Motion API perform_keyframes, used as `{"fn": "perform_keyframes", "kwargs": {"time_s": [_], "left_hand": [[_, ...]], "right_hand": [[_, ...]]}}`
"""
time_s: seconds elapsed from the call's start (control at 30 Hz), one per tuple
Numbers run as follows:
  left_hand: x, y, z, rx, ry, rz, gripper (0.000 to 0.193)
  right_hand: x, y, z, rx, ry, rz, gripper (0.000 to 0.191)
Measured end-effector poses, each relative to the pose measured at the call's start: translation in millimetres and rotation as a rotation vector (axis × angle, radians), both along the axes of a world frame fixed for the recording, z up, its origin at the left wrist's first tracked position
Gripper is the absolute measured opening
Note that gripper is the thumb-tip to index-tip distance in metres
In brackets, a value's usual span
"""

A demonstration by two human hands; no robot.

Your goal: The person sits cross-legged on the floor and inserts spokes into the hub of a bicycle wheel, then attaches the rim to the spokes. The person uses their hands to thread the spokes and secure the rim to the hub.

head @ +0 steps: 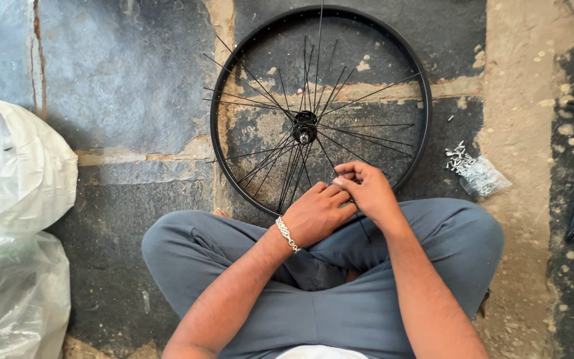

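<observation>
On cracked grey stone floor (pixel 127 80), both hands (pixel 340 203) pinching spokes (pixel 330 163) of black wheel (pixel 220 143).

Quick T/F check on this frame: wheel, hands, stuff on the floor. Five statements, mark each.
1. The wheel rim lies flat on the floor in front of the crossed legs. True.
2. The spokes are all laced evenly to the rim. False: many hang loose from the hub and splay at odd angles.
3. Both hands meet at the near edge of the rim, left hand and right hand touching. True.
4. The bracelet is on the right wrist. False: it is on the left wrist.
5. A small clear bag of metal parts lies to the left of the wheel. False: it lies to the right; the large plastic bags are on the left.
</observation>
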State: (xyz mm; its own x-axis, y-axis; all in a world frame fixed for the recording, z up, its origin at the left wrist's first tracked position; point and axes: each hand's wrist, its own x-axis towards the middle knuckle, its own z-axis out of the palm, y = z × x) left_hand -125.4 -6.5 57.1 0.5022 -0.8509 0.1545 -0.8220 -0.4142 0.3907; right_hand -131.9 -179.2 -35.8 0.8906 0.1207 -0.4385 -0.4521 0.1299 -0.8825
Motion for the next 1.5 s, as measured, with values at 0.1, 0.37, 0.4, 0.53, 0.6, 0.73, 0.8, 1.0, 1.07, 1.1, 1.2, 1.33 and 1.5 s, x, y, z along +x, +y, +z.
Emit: {"fn": "perform_keyframes", "kwargs": {"time_s": [0.1, 0.37, 0.4, 0.53, 0.6, 0.73, 0.8, 1.0, 1.07, 1.1, 1.2, 1.33, 1.5], "left_hand": [[6, 11, -1, -0.052, 0.083, 0.022, 0.013], [56, 67, 19, -0.25, 0.191, 0.44, 0.03], [61, 70, 19, -0.287, 0.199, 0.496, 0.033], [70, 72, 8, -0.27, 0.21, 0.566, 0.038], [74, 71, 0, -0.265, 0.151, 0.564, 0.036], [82, 70, -11, -0.231, 0.181, 0.559, 0.03], [85, 69, -15, -0.228, 0.184, 0.553, 0.028], [89, 61, -26, -0.292, 0.214, 0.54, 0.038], [90, 59, -27, -0.297, 0.204, 0.519, 0.042], [91, 58, -27, -0.301, 0.196, 0.509, 0.044], [92, 56, -26, -0.33, 0.26, 0.552, 0.051], [92, 55, -27, -0.328, 0.452, 0.686, 0.058], [93, 55, -32, -0.39, 0.45, 0.69, 0.045]], "right_hand": [[-5, 6, 6, -0.352, -0.099, 0.027, 0.029], [-21, 26, 65, -0.738, -0.159, 0.055, 0.03], [-20, 27, 69, -0.795, -0.166, 0.061, 0.028], [-16, 35, 74, -0.947, -0.311, 0.003, 0.021], [-11, 36, 72, -1.1, -0.423, 0.013, 0.018], [4, 40, 67, -1.272, -0.489, 0.047, 0.013], [9, 41, 64, -1.264, -0.479, 0.016, 0.011], [24, 21, 52, -1.251, -0.505, -0.003, 0.012], [29, 13, 50, -1.245, -0.51, 0.052, 0.013], [31, 12, 49, -1.245, -0.483, 0.088, 0.013], [31, 14, 52, -1.176, -0.388, 0.184, 0.023], [30, 29, 62, -1.131, -0.631, 0.065, 0.041], [48, 50, 71, -0.629, -0.467, -0.025, 0.037]]}}
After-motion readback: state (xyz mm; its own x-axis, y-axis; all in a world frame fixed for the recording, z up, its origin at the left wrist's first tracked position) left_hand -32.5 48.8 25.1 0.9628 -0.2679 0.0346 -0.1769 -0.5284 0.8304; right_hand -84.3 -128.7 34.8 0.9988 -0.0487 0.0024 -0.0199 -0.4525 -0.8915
